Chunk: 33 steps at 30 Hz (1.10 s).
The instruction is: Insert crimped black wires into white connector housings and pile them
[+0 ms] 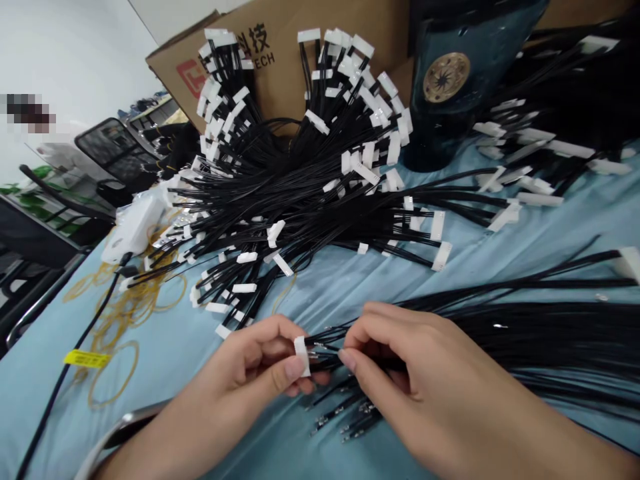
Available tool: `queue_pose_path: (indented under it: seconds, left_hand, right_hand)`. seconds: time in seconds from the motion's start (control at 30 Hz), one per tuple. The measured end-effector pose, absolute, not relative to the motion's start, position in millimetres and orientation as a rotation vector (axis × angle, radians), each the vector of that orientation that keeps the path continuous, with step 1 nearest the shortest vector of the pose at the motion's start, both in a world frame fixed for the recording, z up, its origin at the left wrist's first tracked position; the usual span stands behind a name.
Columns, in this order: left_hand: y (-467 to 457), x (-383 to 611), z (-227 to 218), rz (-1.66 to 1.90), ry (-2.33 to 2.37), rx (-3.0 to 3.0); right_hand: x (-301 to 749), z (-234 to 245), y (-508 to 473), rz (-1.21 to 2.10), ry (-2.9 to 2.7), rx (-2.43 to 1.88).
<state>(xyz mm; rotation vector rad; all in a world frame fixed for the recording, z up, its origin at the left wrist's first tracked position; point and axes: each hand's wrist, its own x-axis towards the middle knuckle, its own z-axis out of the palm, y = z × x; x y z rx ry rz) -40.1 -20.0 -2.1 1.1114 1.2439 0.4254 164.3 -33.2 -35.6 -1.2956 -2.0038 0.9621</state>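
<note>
Between the thumb and fingers of my left hand (260, 367) is a white connector housing (303, 355), its wire side facing right. My right hand (395, 360), just to the right, pinches a black wire (327, 348) whose metal-tipped end points at the housing. Whether that tip is inside the housing I cannot tell. Other black wires run beside it from the housing toward the right hand. Below the hands, loose wire ends with crimped metal terminals (350, 423) lie on the cloth. They belong to a long bundle of black wires (560, 340) stretching off to the right.
A large pile of black wire harnesses (300, 173) with white connectors leans against a cardboard box (280, 27). Behind it at right stands a dark tumbler (445, 120). Yellow rubber bands (113, 333), a white power strip (133, 230) and a black cable (65, 380) lie at left on the blue cloth (200, 433).
</note>
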Motion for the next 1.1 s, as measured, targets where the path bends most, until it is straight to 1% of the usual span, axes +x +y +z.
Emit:
queue_pose_path:
  seconds: [0.27,1.1]
  left_hand:
    - [-19.0,-38.1,1.4,0.421,1.253,1.083]
    - [-23.9,-41.4,-1.3,0.419,1.265,1.137]
  right_hand:
    - [167.2,-33.3,-31.3,1.090,-1.946,-1.241]
    - [166.8,-32.9,-33.3,1.039,-1.983,-1.243]
